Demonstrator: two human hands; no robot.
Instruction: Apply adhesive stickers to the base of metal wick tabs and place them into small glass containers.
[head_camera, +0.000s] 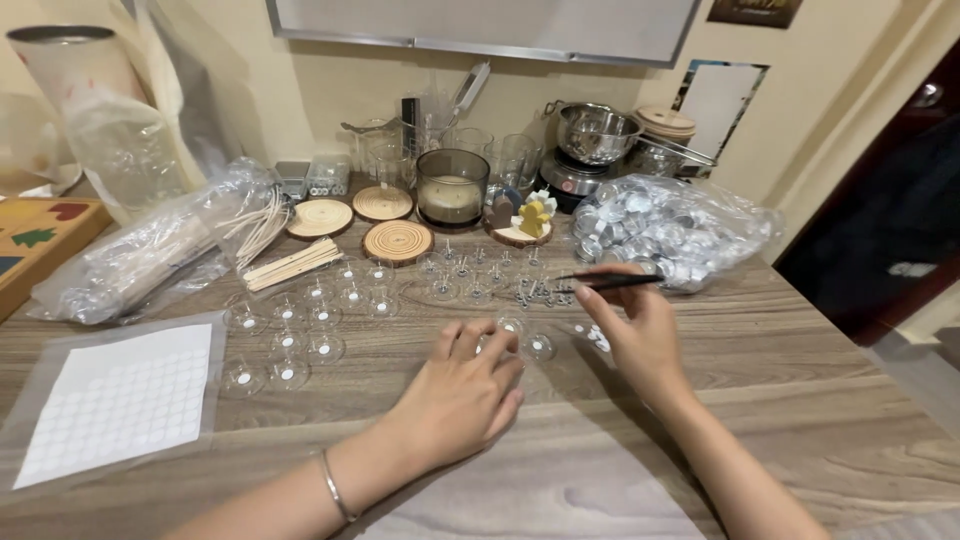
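My right hand (640, 335) grips black tweezers (608, 283), their tips pointing left toward a small pile of metal wick tabs (535, 292). My left hand (462, 392) rests palm down on the wooden table (800, 400), fingertips touching a clear plastic tealight cup (510, 327); another clear cup (539, 347) sits just right of it. More clear cups with white dots (290, 335) are spread to the left, and several with upright wicks (470, 270) stand behind.
A sheet of round white stickers (115, 400) lies front left. Wooden sticks (290, 265), wood slices (398, 241), a dark glass candle jar (452, 188), a bag of metal cups (675, 230), a steel pot (597, 132) and bagged wicks (140, 255) crowd the back.
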